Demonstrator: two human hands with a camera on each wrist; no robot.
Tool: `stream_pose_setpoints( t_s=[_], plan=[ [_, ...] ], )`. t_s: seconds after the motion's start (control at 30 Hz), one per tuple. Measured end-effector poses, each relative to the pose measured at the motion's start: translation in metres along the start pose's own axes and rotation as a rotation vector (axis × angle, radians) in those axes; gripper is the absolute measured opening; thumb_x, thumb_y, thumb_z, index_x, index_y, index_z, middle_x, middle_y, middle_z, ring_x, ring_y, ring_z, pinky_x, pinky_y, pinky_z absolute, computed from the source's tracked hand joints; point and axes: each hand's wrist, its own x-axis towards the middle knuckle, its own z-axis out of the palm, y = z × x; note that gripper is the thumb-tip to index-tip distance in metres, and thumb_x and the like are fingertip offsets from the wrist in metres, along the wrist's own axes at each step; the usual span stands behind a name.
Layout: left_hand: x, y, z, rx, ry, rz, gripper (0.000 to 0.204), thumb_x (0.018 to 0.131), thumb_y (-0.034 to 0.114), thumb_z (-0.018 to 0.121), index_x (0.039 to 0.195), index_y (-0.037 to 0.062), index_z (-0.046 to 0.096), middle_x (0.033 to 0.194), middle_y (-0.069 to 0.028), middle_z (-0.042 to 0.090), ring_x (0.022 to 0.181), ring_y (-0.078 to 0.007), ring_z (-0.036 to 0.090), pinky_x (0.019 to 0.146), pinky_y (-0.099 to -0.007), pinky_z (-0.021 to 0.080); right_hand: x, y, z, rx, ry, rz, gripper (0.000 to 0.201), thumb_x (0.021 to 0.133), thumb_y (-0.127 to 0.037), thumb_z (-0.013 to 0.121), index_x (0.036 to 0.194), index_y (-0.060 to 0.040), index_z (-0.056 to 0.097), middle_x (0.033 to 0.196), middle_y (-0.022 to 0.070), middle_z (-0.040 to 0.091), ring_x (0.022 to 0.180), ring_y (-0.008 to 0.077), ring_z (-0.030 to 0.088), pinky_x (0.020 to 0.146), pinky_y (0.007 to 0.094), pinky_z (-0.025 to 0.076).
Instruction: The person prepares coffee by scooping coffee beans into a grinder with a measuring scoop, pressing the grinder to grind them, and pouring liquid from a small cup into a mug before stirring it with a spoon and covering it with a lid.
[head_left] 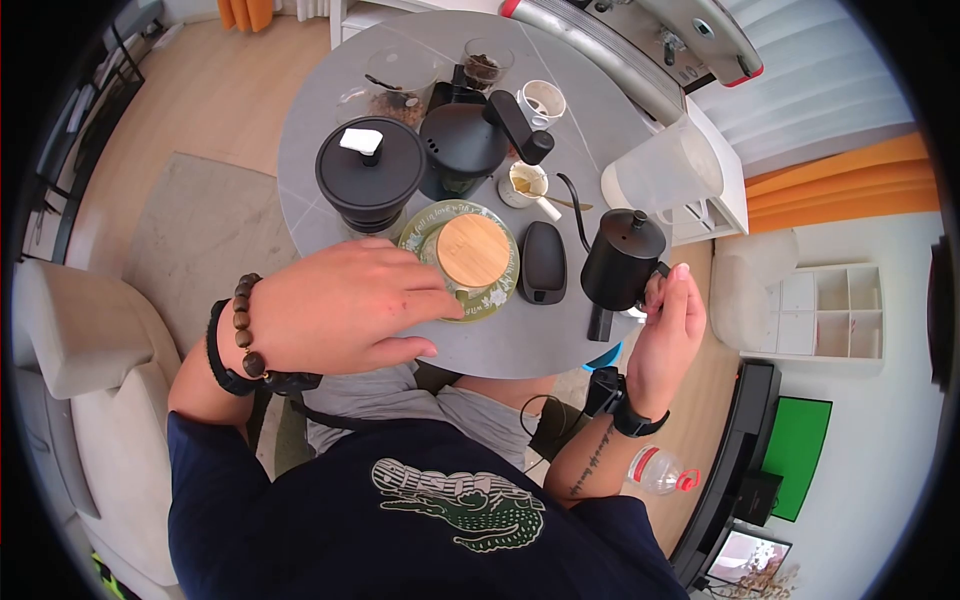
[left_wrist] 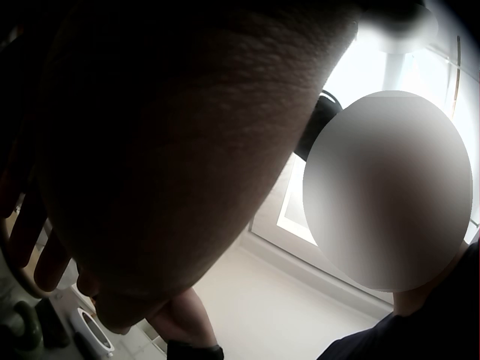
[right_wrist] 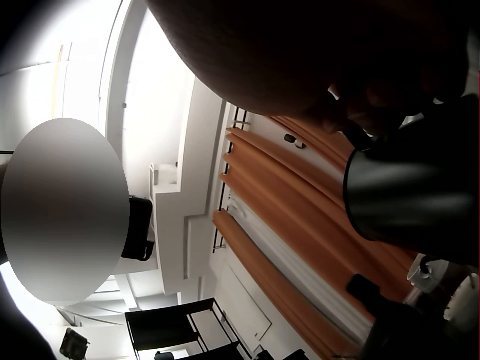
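In the head view, my right hand (head_left: 672, 335) grips the handle of a black gooseneck kettle (head_left: 620, 262) near the table's right edge. The kettle's dark body (right_wrist: 420, 187) also shows in the right wrist view; whether its base touches the table cannot be told. My left hand (head_left: 345, 305) hovers over the near left part of a green patterned plate (head_left: 505, 280), its fingers loosely extended. Beside its fingertips is a small green handle (head_left: 462, 297), below a round wooden lid (head_left: 473, 250). A dark oval tray (head_left: 543, 262) lies between plate and kettle.
On the grey table (head_left: 480, 350) stand a black lidded canister (head_left: 370, 185), a black grinder-like device (head_left: 463, 145), a white cup (head_left: 541, 100), a stained cup (head_left: 520, 187), glass containers (head_left: 403, 70) and a translucent pitcher (head_left: 660, 165). An espresso machine (head_left: 690, 45) stands behind.
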Motion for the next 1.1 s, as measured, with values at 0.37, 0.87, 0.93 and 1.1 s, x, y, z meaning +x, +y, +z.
stream_pose_setpoints(
  t_s=[0.37, 0.87, 0.93, 1.1],
  plan=[
    [0.0009, 0.0017, -0.0023, 0.001, -0.029, -0.014, 0.041, 0.099, 0.027, 0.082, 0.137, 0.0109, 0.075, 0.128, -0.0065, 0.075, 0.12, -0.0311, 0.071, 0.106, -0.0461, 0.054, 0.0014, -0.0012, -0.0017, -0.009, 0.006, -0.016, 0.043, 0.122, -0.031, 0.057, 0.086, -0.008, 0.052, 0.079, -0.0053, 0.042, 0.078, 0.0081, 0.037, 0.073, 0.029, 0.031],
    [0.0024, 0.0018, -0.0018, 0.019, -0.029, -0.026, 0.042, 0.099, 0.028, 0.082, 0.137, 0.0112, 0.075, 0.129, -0.0063, 0.076, 0.12, -0.0307, 0.071, 0.106, -0.0456, 0.055, 0.0039, -0.0042, 0.0006, -0.025, 0.004, -0.023, 0.046, 0.123, -0.031, 0.056, 0.083, -0.0102, 0.045, 0.079, -0.0058, 0.04, 0.077, 0.0078, 0.035, 0.071, 0.0292, 0.03],
    [0.0021, 0.0008, -0.0006, 0.015, -0.009, -0.013, 0.042, 0.099, 0.027, 0.083, 0.137, 0.0115, 0.075, 0.128, -0.0062, 0.076, 0.118, -0.0306, 0.071, 0.105, -0.0452, 0.055, 0.004, -0.0051, 0.0013, -0.039, 0.01, -0.015, 0.046, 0.123, -0.031, 0.056, 0.084, -0.01, 0.046, 0.079, -0.0058, 0.04, 0.078, 0.0076, 0.036, 0.071, 0.0289, 0.03],
    [0.0032, 0.0018, -0.0013, 0.016, -0.02, -0.013, 0.041, 0.099, 0.028, 0.083, 0.136, 0.0115, 0.075, 0.128, -0.006, 0.076, 0.119, -0.0307, 0.071, 0.105, -0.0452, 0.055, 0.0034, -0.0067, 0.0007, -0.034, 0.006, -0.005, 0.045, 0.123, -0.03, 0.057, 0.084, -0.0096, 0.047, 0.08, -0.0049, 0.041, 0.078, 0.0082, 0.036, 0.073, 0.0291, 0.031]
  ],
)
